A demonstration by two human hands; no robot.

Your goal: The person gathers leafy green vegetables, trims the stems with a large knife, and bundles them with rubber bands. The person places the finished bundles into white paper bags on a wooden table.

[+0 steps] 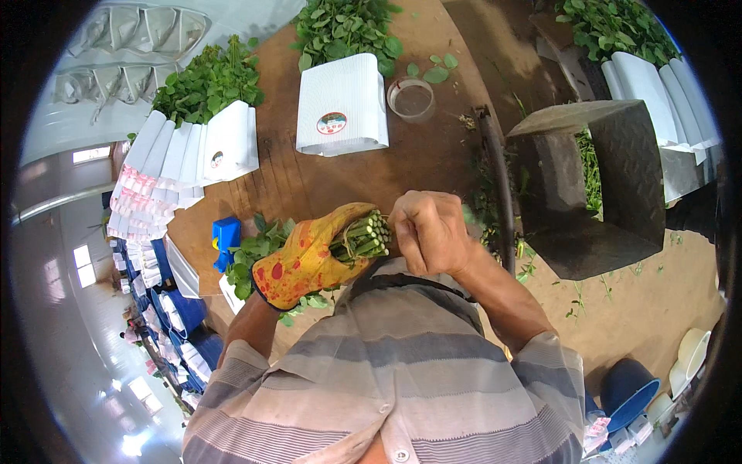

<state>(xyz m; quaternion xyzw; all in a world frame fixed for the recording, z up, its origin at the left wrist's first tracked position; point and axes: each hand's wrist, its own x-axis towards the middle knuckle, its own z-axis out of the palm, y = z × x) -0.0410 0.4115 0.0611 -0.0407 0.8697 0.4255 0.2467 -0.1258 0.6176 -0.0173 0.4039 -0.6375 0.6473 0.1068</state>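
Note:
My left hand (307, 249), in a yellow work glove with red spots, grips a bundle of green cut stems (362, 236). The cut ends face right, and a thin tie (346, 235) shows around the stems. Leaves (255, 255) spread out on the left side of the glove, likely from the same bundle. Bare and curled into a fist, my right hand (429, 232) is just right of the cut ends. Nothing shows clearly between its fingers; their inner side is hidden.
A brown worktable (261, 168) bears a wrapped leafy bunch (342, 104), several more at left (191, 139), a clear round dish (410, 100) and a blue tape dispenser (226, 243). At right stand a dark bar (495, 185) along the edge and an open metal box frame (591, 185).

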